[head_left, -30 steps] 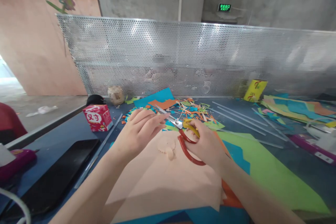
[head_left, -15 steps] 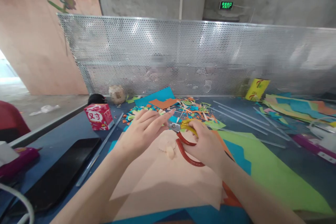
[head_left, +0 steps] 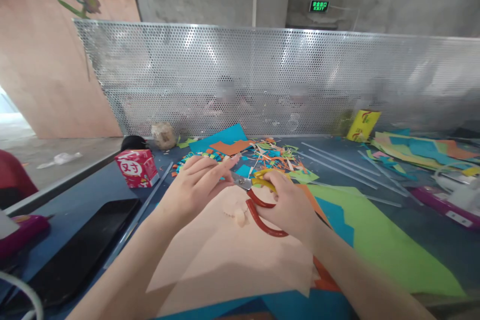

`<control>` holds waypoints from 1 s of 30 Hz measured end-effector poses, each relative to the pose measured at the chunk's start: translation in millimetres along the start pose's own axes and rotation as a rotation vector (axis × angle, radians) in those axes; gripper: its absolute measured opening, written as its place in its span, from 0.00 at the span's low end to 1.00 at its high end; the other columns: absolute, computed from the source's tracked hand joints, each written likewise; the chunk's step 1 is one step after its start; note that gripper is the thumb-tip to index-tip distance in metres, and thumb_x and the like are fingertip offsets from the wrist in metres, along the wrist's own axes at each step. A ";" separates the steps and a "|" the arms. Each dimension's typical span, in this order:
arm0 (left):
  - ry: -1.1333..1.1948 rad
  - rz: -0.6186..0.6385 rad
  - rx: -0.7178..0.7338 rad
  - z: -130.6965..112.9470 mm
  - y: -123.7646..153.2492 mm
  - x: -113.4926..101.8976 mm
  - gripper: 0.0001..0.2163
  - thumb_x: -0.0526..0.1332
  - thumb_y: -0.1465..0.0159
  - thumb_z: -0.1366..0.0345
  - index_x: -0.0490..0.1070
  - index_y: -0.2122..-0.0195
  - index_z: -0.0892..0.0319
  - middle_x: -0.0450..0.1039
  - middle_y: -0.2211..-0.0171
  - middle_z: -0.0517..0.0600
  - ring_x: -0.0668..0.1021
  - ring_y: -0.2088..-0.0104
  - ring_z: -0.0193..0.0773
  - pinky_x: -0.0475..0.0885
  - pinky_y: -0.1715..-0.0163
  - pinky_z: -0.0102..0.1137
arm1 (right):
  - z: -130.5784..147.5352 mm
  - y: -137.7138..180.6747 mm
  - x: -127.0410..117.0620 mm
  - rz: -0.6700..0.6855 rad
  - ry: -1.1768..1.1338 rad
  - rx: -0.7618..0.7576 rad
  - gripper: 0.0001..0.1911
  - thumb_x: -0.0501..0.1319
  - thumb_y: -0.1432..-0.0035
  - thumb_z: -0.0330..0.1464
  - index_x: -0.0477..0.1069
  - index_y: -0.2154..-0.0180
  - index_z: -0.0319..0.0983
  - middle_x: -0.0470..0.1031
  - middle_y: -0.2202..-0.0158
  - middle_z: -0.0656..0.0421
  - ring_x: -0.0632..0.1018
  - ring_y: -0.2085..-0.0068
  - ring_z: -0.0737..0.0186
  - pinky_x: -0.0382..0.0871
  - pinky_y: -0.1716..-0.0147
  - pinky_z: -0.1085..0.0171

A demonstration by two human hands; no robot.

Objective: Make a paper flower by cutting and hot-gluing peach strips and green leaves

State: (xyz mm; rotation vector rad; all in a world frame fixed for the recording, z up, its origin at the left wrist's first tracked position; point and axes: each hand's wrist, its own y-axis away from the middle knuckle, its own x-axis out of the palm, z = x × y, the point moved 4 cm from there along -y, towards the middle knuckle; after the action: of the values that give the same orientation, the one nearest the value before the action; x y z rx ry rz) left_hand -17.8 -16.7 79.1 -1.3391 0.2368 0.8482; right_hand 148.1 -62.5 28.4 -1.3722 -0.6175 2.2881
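My right hand (head_left: 290,205) grips red-and-yellow-handled scissors (head_left: 258,200), fingers through the loops, blades pointing left toward my left hand (head_left: 197,185). My left hand is above a peach paper sheet (head_left: 232,255), fingers pinched together on something small that I cannot make out at the blade tips. A small curled peach cut-out (head_left: 235,212) lies on the sheet just under the scissors.
A pile of coloured paper scraps (head_left: 270,155) lies beyond the hands. A green sheet (head_left: 378,240) is to the right, a red carton (head_left: 137,167) and a black tablet (head_left: 82,252) to the left. Clear rods (head_left: 337,165) and a perforated metal screen (head_left: 262,80) stand behind.
The scissor blades have drawn closer to my left fingers. Both hands stay nearly in place; the view shifted slightly.
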 end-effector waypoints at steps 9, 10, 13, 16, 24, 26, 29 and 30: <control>-0.100 -0.007 -0.033 0.7 -1.4 -2.4 0.19 0.56 0.41 0.71 0.59 0.48 0.57 0.74 0.71 0.47 0.72 0.69 0.36 0.64 0.66 0.32 | -2.9 -1.1 3.5 -0.002 -0.053 0.007 0.18 0.59 0.56 0.45 0.62 0.64 0.42 0.71 0.64 0.58 0.72 0.64 0.59 0.63 0.72 0.66; -0.103 -0.013 -0.033 1.7 -1.8 -3.5 0.19 0.56 0.41 0.71 0.59 0.48 0.57 0.75 0.71 0.47 0.72 0.69 0.36 0.64 0.66 0.31 | -3.5 -1.2 3.7 -0.002 -0.064 0.011 0.19 0.59 0.56 0.45 0.62 0.64 0.42 0.71 0.63 0.57 0.72 0.64 0.58 0.63 0.72 0.65; -0.128 -0.074 -0.088 9.8 -2.2 -9.8 0.17 0.57 0.42 0.70 0.62 0.51 0.57 0.75 0.70 0.47 0.72 0.69 0.36 0.64 0.66 0.31 | -5.3 -1.9 3.2 -0.009 -0.076 0.031 0.18 0.60 0.56 0.44 0.62 0.64 0.42 0.71 0.62 0.57 0.73 0.63 0.57 0.64 0.71 0.64; -0.172 -0.203 -0.222 20.4 0.2 -18.6 0.14 0.59 0.43 0.68 0.66 0.55 0.56 0.75 0.71 0.46 0.72 0.69 0.36 0.65 0.65 0.31 | -7.0 -3.3 1.7 -0.020 -0.087 0.042 0.18 0.59 0.55 0.44 0.62 0.63 0.42 0.71 0.62 0.58 0.73 0.63 0.57 0.64 0.69 0.63; -0.037 -0.038 -0.030 0.9 -1.7 1.1 0.22 0.58 0.42 0.68 0.56 0.46 0.57 0.75 0.70 0.46 0.73 0.66 0.37 0.64 0.63 0.33 | -8.9 -4.8 3.7 -0.004 -0.108 0.050 0.19 0.59 0.56 0.44 0.62 0.63 0.42 0.71 0.62 0.56 0.72 0.63 0.57 0.64 0.69 0.63; -0.012 -0.012 0.000 -2.1 -2.2 4.9 0.23 0.57 0.42 0.70 0.55 0.45 0.57 0.75 0.69 0.47 0.73 0.65 0.37 0.64 0.63 0.33 | -8.3 -3.7 4.5 -0.003 -0.110 0.042 0.19 0.60 0.56 0.44 0.62 0.62 0.42 0.71 0.62 0.57 0.72 0.63 0.57 0.64 0.68 0.63; -0.015 -0.031 -0.009 -1.2 -2.0 4.5 0.23 0.57 0.42 0.72 0.55 0.45 0.56 0.74 0.69 0.47 0.72 0.66 0.37 0.65 0.63 0.33 | -7.5 -2.5 4.9 0.003 -0.094 0.031 0.18 0.59 0.56 0.44 0.62 0.64 0.42 0.71 0.63 0.57 0.73 0.64 0.58 0.64 0.70 0.63; -0.017 -0.037 -0.018 -0.3 -1.9 3.7 0.23 0.56 0.42 0.72 0.55 0.45 0.56 0.74 0.70 0.47 0.72 0.66 0.37 0.65 0.63 0.33 | -7.2 -2.4 4.6 0.004 -0.091 0.027 0.18 0.59 0.55 0.44 0.62 0.64 0.42 0.71 0.63 0.57 0.73 0.64 0.58 0.64 0.70 0.64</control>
State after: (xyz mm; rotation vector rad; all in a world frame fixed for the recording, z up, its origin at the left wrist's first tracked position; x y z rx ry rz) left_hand -13.9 -15.5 78.1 -1.3482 0.1906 0.8322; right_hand 152.8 -56.9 23.4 -1.2637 -0.6110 2.3640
